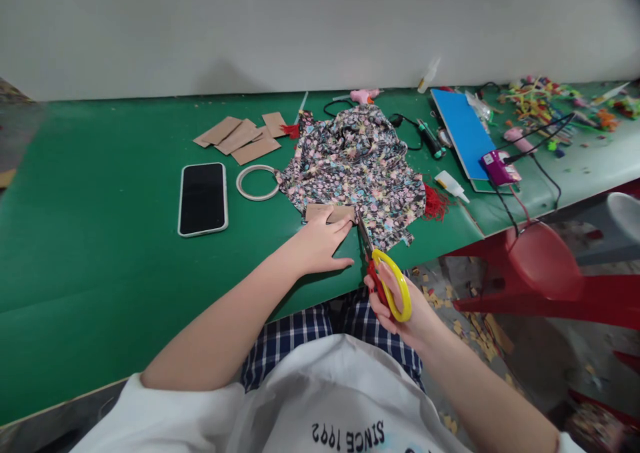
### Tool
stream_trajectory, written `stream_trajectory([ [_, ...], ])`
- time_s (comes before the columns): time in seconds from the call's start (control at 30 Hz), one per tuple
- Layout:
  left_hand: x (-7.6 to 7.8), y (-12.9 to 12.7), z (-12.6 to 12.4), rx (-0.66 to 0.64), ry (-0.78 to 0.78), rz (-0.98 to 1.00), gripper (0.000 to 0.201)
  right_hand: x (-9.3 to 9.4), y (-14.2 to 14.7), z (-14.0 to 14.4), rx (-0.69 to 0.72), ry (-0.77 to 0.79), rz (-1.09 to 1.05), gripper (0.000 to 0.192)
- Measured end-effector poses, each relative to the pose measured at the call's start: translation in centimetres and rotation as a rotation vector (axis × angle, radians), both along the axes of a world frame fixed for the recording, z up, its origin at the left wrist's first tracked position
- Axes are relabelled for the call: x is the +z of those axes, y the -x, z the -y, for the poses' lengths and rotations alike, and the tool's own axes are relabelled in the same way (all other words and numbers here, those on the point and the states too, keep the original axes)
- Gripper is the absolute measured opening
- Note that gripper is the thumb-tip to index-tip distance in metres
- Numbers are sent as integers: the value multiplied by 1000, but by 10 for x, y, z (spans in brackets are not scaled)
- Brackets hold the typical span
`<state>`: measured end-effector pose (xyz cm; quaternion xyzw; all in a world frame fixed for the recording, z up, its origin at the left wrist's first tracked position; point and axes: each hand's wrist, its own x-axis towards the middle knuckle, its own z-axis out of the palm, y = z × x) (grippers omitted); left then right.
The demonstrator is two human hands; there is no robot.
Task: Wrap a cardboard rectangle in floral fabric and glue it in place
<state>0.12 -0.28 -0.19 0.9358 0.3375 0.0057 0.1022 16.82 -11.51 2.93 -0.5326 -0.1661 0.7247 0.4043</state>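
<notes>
Pressing a cardboard piece (343, 211) over floral fabric (355, 166): left hand (321, 243), fingers spread. Right hand (413, 309) grips scissors (379, 258). Smartphone (203, 199), tape roll (239, 184) lie left; glue bottle (451, 184) right.

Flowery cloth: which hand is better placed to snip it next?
Probably the right hand: it holds the scissors, blades at the floral fabric. The left hand rests on the cardboard piece.

The head camera looks forward and down from close behind the near edge of the desk (100, 273), across to its far edge.
</notes>
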Motion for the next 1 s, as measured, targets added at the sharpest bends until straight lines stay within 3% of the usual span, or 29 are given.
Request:
stream_trajectory([
  [1.0,0,0,0,2,39,2,85,-4,2,0,-11,-3,46,25],
])
